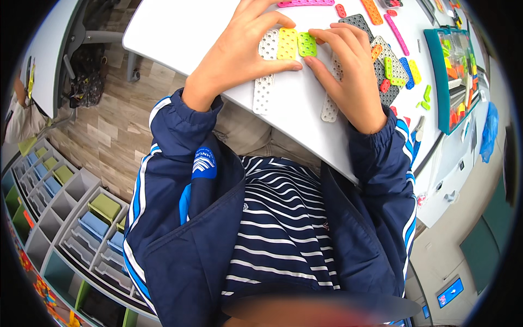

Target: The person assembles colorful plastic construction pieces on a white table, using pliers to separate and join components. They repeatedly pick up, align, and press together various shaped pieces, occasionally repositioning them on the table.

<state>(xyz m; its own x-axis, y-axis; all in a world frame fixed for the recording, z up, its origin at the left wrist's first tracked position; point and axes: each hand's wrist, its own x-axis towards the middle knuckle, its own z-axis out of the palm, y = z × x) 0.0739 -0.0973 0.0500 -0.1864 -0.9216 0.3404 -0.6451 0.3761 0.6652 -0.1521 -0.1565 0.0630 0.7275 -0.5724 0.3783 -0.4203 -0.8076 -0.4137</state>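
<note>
My left hand (242, 46) spans a yellow perforated plate (287, 43), its thumb at the near edge and its index finger at the far edge. Thumb and index finger of my right hand (348, 62) close around a small lime green perforated plate (307, 44), side by side with the yellow one. A long white perforated strip (263, 95) runs under my left hand, partly hidden by the thumb. Beneath my right hand lies a light grey perforated strip (329, 109), its upper part covered by the fingers.
Right of my right hand, grey, orange, red, blue and lime building pieces (389, 65) overlap on the white table (180, 32). Beyond them stands a teal tray (444, 82) of colourful parts. Pliers (418, 133) lie near my right sleeve. Storage drawers (81, 218) stand at the lower left.
</note>
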